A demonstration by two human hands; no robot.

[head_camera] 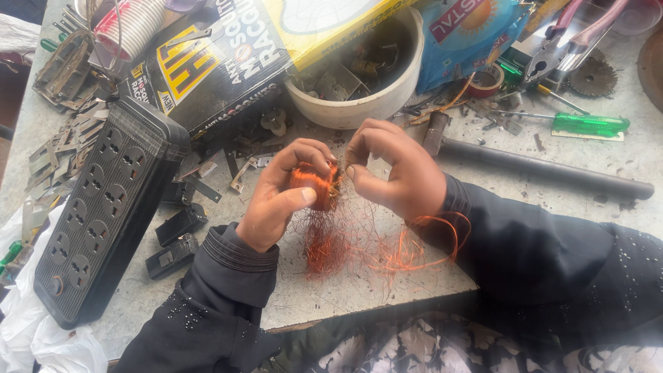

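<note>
From the head camera, looking down, the left hand [280, 197] is wrapped around a small coil of copper wire [312, 185], with the thumb pressed on its front. The right hand [394, 173] has its fingertips squeezed together on the coil's top edge, pinching at the thin wire there. The coil sits up in the air between both hands, just above the grey table [345, 290]. It looks light, and the wire looks very thin and bendy, so it could snap or tangle if tugged hard. The tight round part in the left hand looks like the best place to hold. The coil is shiny orange and packed tight. A messy bunch of loose strands [331, 245] hangs down from it, and a loop curls round the right wrist. Near the hands are a black power strip [103, 207], a white bowl [359, 107] of metal bits, a hammer [539, 166] and a green screwdriver [587, 124].
</note>
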